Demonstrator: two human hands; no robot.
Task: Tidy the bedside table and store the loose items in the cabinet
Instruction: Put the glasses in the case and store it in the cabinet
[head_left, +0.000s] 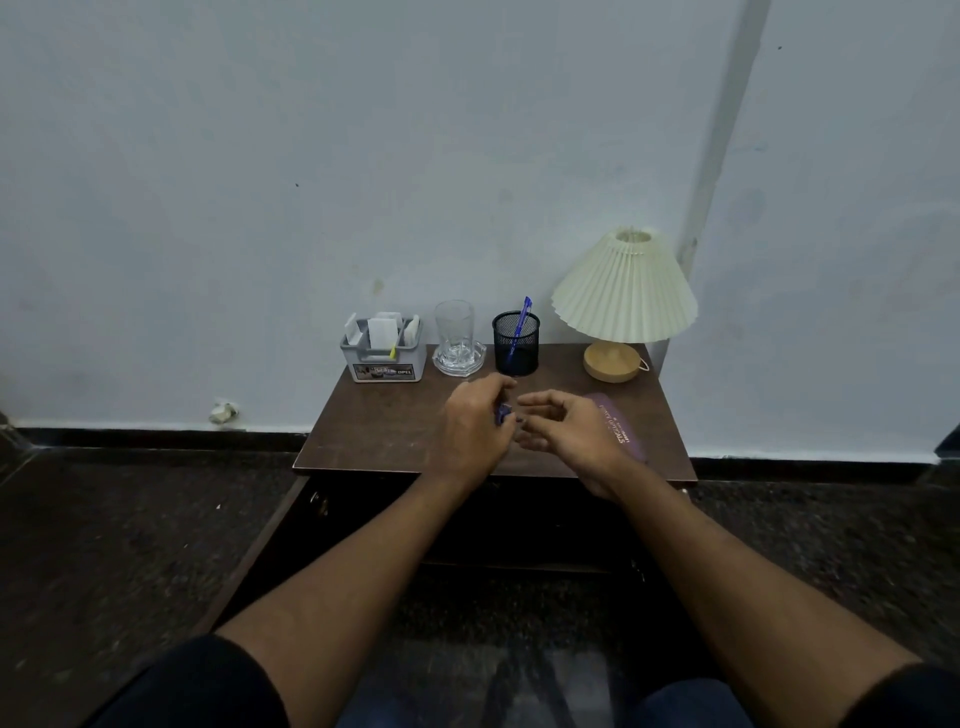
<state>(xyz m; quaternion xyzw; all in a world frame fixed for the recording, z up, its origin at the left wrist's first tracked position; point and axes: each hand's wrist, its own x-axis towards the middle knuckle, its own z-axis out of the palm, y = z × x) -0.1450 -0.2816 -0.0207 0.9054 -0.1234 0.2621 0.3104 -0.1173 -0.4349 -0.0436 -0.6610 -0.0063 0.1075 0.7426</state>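
Both hands hover over the middle of the dark wooden bedside table (384, 431). My left hand (475, 423) is curled around a small blue object (504, 414), only partly visible between the fingers. My right hand (569, 423) is close beside it, fingers spread and curved, empty. A purple book (626, 428) lies flat under and to the right of my right hand. Below the tabletop the cabinet door (260, 540) stands swung open to the left, and the cabinet interior (519, 525) is dark.
Along the back edge stand a grey organiser box (383, 358) with white items, a clear glass (454, 330) in a glass ashtray (460, 364), a black mesh pen cup (516, 345) with a blue pen (523, 317), and a pleated cream lamp (623, 291). Dark floor surrounds the table.
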